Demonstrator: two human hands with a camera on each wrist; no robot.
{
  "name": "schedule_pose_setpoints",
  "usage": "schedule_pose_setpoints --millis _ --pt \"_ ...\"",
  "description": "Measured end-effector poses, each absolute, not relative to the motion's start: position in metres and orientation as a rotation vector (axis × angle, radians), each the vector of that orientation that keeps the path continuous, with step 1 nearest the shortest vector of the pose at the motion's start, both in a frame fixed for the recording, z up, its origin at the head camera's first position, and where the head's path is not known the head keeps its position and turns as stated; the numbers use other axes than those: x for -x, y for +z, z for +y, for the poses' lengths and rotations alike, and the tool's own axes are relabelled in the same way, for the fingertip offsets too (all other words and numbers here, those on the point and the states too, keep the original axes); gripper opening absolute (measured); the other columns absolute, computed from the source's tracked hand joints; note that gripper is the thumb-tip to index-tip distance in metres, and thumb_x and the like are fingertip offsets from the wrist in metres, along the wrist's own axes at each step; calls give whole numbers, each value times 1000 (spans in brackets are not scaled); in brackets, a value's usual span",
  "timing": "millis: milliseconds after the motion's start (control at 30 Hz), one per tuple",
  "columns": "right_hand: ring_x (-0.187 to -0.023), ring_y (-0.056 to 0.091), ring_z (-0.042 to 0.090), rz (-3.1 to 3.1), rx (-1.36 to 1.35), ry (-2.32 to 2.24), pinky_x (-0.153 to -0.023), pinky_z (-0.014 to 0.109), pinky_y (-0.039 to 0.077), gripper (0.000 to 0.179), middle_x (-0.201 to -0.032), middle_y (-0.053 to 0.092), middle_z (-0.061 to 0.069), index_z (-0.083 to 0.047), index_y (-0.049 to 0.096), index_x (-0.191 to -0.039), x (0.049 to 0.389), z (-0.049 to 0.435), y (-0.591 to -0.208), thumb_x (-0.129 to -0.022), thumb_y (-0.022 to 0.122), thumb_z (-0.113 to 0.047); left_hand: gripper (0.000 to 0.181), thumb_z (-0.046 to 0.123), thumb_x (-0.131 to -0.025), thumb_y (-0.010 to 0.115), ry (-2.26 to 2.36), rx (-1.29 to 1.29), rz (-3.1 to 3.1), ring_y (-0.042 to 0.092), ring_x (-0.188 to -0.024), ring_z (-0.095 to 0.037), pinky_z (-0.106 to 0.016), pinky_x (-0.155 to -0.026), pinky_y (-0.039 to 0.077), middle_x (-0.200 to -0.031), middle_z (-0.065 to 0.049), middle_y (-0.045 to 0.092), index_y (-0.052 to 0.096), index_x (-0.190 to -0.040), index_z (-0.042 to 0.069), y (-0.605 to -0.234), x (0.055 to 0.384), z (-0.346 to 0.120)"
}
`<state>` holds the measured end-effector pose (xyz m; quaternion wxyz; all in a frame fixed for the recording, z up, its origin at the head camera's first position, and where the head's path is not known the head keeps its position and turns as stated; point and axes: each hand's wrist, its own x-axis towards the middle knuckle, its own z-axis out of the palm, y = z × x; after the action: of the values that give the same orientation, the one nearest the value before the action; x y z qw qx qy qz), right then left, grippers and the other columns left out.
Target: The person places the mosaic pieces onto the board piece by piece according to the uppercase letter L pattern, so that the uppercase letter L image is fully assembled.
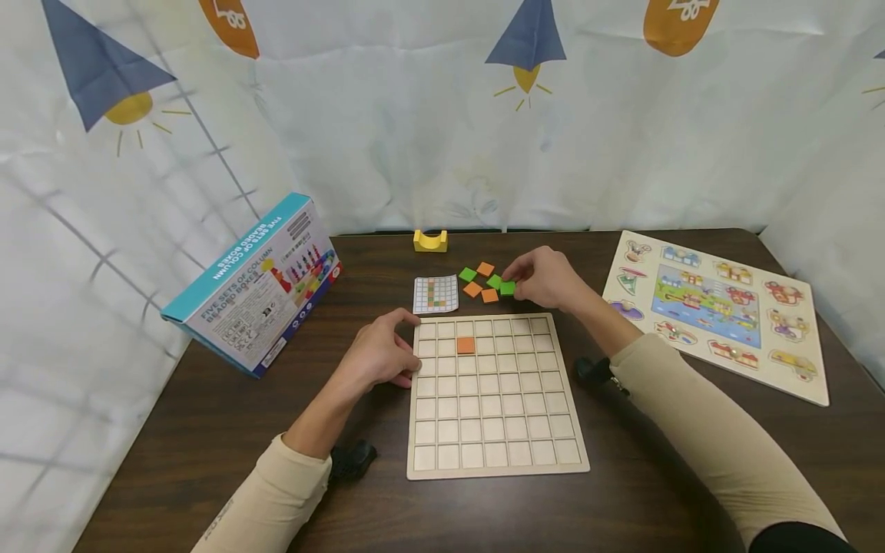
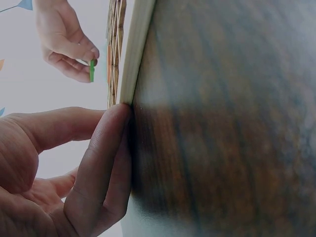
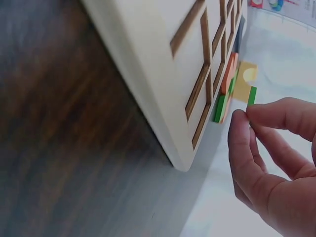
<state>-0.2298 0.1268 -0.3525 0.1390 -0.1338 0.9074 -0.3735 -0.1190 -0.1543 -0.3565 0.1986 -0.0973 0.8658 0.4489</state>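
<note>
A pale wooden grid board (image 1: 498,472) lies flat on the table, with one orange tile (image 1: 466,346) in a cell near its top. My left hand (image 1: 379,349) holds the board's left edge near the upper corner, fingertips against its side. Beyond the board's far right, my right hand (image 1: 549,278) pinches a green tile (image 3: 252,95) between thumb and finger, raised off the table in the wrist views. Loose orange tiles (image 1: 473,289) and green tiles (image 1: 468,274) lie beside it. Left of these is a small pattern card (image 1: 435,295) printed with coloured squares.
A yellow curved block (image 1: 430,242) stands at the table's back. On the left is a tilted toy box (image 1: 263,284); on the right lies a wooden picture puzzle (image 1: 719,315). A white printed curtain (image 1: 415,115) hangs behind the table.
</note>
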Motion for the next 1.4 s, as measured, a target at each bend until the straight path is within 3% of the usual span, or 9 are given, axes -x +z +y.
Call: schedule_pose_setpoints --millis 1400 --pt "-86 67 14 2540 664 -1064 -75 31 55 27 -89 74 0 -13 79 -105 167 93 -344 -81 76 -1 68 -7 -82 78 1269 258 2415 71 -64 -23 -36 -57 65 -94 -18 66 54 -142 14 -358 119 -156"
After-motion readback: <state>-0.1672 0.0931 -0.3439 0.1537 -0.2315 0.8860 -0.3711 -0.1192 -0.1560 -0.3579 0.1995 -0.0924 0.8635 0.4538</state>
